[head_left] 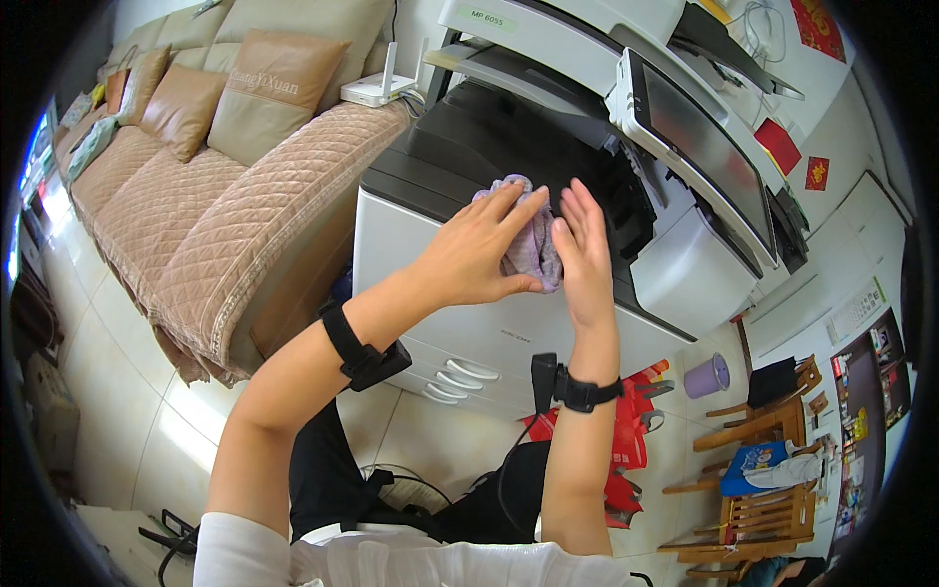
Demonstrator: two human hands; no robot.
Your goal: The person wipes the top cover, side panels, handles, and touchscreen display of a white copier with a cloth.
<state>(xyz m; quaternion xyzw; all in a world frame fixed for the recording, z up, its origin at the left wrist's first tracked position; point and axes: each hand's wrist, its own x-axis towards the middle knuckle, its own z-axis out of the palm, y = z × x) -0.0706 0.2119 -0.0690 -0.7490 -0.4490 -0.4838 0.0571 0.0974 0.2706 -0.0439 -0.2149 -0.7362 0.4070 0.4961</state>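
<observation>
A crumpled purple cloth (530,249) is between my two hands, above the front edge of a large office copier (440,253). My left hand (484,246) lies over the cloth's left side, with its fingers and thumb around it. At the cloth's right edge is my right hand (585,257), upright with its fingers extended and the thumb beside the cloth; whether it grips the cloth is unclear. The copier's tilted touch panel (697,139) stands to the right of the hands. Both wrists wear black straps with small devices.
A sofa with a quilted cover (220,213) stands left of the copier, with a white router (378,88) on its arm. Red bags (627,433) and a purple bin (706,376) are on the floor at right, near wooden chairs (770,513). A cable hangs from the right wrist device.
</observation>
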